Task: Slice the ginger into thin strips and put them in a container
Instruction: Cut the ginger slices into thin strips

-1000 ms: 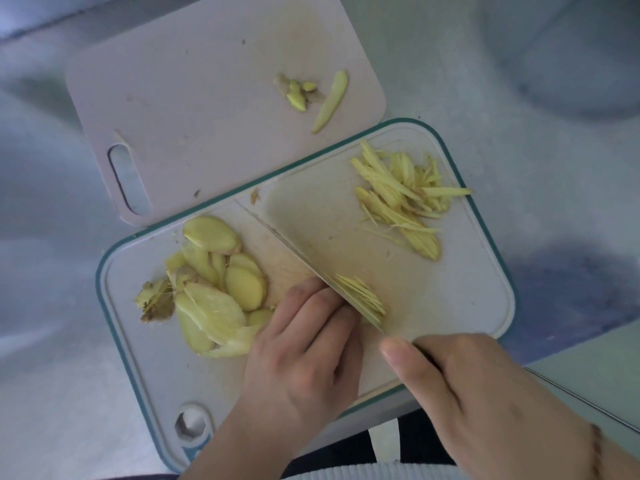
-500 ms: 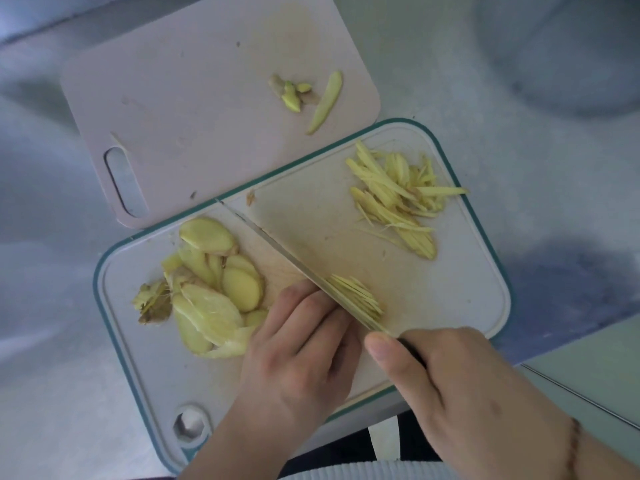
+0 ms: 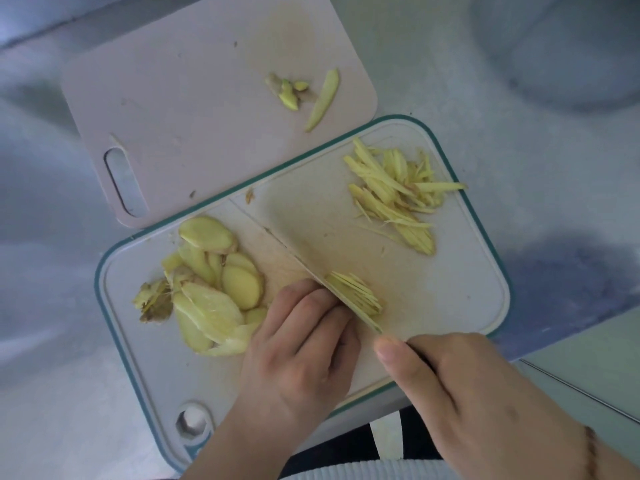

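On the teal-rimmed cutting board (image 3: 460, 289), my right hand (image 3: 460, 386) grips a knife (image 3: 311, 268), blade edge-on across the board's middle. My left hand (image 3: 304, 344) presses its fingertips against the blade's left side, covering the ginger piece under them. Freshly cut thin strips (image 3: 356, 292) lie fanned just right of the blade. A larger pile of ginger strips (image 3: 394, 199) sits at the board's far right. Flat ginger slices (image 3: 214, 282) are heaped on the left, with a peel scrap (image 3: 154, 301) beside them.
A pink cutting board (image 3: 194, 109) lies behind, carrying ginger trimmings (image 3: 287, 91) and one long sliver (image 3: 323, 100). A blurred round container (image 3: 561, 46) stands at the top right. The grey counter's front edge runs at the lower right.
The knife has shifted slightly left along the ginger under my left fingers, and the fan of cut strips beside the blade has grown a little. The piles have not moved.
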A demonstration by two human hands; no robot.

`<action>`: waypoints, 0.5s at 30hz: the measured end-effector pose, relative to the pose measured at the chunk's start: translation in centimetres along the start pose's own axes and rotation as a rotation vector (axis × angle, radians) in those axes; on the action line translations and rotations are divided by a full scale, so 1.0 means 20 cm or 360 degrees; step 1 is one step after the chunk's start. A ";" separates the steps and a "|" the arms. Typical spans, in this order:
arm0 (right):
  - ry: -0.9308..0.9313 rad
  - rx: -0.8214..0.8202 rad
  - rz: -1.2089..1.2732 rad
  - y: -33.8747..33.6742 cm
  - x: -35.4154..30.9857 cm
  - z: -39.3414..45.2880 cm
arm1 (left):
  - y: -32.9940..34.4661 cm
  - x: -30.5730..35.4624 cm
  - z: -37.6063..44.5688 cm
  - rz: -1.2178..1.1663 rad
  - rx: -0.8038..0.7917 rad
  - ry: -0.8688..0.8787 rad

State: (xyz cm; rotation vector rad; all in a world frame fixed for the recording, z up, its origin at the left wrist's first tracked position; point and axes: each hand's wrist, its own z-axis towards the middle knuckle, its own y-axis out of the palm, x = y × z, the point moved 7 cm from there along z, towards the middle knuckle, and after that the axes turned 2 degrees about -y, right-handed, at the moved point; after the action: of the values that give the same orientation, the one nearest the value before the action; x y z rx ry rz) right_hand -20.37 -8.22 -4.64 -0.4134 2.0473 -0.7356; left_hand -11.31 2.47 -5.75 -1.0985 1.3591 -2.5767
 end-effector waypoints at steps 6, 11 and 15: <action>0.0082 0.0107 0.0059 -0.01 0.08 -0.11 | 0.00 0.01 -0.01 0.0011 0.0005 -0.0003; 0.0109 -0.0025 0.0068 0.03 0.02 0.02 | -0.01 0.01 0.00 0.0011 0.0013 0.0018; 0.0145 0.0098 0.0065 0.00 0.06 -0.08 | -0.02 0.00 -0.01 0.0006 0.0016 0.0021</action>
State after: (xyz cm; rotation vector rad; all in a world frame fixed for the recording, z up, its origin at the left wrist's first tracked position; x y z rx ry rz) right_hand -22.40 -8.38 -4.69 -0.3069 2.1062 -0.8032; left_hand -11.36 2.82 -5.55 -1.0784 1.3482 -2.5899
